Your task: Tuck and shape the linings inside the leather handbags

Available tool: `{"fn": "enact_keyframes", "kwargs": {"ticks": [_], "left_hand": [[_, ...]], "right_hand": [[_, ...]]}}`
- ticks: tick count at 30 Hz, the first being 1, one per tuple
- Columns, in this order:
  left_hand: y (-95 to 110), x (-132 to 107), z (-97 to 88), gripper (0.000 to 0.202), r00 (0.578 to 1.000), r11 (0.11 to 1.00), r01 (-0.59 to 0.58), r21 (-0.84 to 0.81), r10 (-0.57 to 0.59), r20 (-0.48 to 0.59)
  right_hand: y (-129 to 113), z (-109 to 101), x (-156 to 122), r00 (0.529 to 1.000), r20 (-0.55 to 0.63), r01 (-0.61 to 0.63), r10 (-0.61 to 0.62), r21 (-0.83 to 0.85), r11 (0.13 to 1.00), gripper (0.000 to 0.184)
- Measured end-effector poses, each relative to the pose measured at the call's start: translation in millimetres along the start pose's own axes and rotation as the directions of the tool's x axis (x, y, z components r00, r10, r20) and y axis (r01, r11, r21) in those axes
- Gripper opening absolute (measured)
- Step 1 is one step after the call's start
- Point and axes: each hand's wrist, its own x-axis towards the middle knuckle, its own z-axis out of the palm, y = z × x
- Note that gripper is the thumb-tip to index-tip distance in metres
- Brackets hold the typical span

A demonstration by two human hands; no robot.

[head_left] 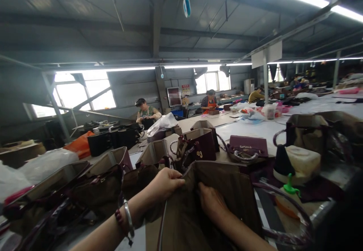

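Right in front of me is an open handbag (227, 169) with a brown lining and a plastic-wrapped maroon handle (304, 220) at its right side. My left hand (167, 183) pinches the bag's upper left edge between thumb and fingers. Inside the bag, my right hand (211, 201) reaches against the lining; its fingertips are hidden in the folds, so their grip is unclear. A silver bangle (129, 219) and a dark beaded bracelet (119, 220) are on my left wrist.
Several unfinished maroon handbags (210, 143) stand around the table. To the right are a cloudy plastic container (304, 162) and a green-nozzled bottle (290, 188). Clear plastic bags (51, 164) lie at left. Across the table, a person (147, 113) works beside black bags (124, 137); others sit farther back.
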Motion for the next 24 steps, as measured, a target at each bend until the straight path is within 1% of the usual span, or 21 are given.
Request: {"fn": "enact_keyframes", "kwargs": {"ticks": [3,5,8,12,18,24], "left_hand": [[6.9,0.2,6.4,0.032,1.000,0.999,-0.017,0.043,0.017,0.008],[9.1,0.8,9.4,0.031,1.000,0.998,-0.017,0.058,0.016,0.006],[9.3,2.8,12.5,0.033,1.000,0.999,-0.006,0.035,0.006,0.000],[7.9,6.1,15.6,0.035,1.000,0.999,0.017,-0.029,-0.016,0.004],[8.0,7.5,17.4,0.031,0.999,0.998,0.034,-0.061,-0.032,0.035],[4.2,6.7,15.4,0.032,1.000,1.000,0.012,-0.028,-0.011,0.020]], "right_hand": [[9.0,3.3,3.0,1.000,-0.007,0.015,-0.015,0.083,0.996,0.020],[14.3,5.1,2.9,0.999,-0.017,0.036,-0.034,0.124,0.992,0.019],[19.0,6.0,0.0,0.998,-0.033,0.055,-0.050,0.153,0.987,0.015],[19.3,3.6,-3.4,0.998,-0.044,0.056,-0.050,0.146,0.988,0.014],[17.2,0.2,-4.4,0.999,-0.042,0.032,-0.028,0.107,0.994,0.015],[16.6,1.0,-4.8,0.999,-0.036,0.041,-0.038,0.066,0.997,0.015]]}}
